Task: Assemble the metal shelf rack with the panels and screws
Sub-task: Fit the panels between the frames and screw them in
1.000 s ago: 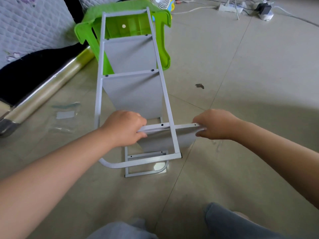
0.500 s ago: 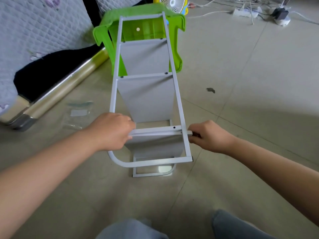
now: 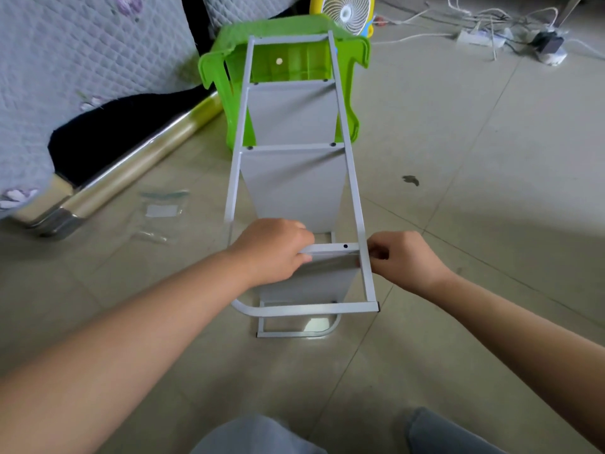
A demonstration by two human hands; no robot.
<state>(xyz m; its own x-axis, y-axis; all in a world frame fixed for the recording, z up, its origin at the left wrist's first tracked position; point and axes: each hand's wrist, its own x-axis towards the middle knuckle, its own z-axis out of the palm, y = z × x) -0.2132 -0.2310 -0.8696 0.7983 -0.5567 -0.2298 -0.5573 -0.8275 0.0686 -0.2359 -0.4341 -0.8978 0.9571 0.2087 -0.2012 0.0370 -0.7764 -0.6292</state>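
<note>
Panel [image 3: 330, 249] lies across the near end of the rack [image 3: 311, 310], between its rails [image 3: 352, 178]; my left hand [image 3: 271, 253] curls round one end, my right hand [image 3: 404, 260] pinches the other. No screw shows in its hole [image 3: 345, 246], so I reckon slackening either grip could drop it askew.

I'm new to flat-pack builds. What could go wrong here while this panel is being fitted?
The panel has an empty screw hole. Only the left hand and right hand hold it, so it may slip out of line. The right fingers sit against the frame rail, where they could get pinched.
</note>
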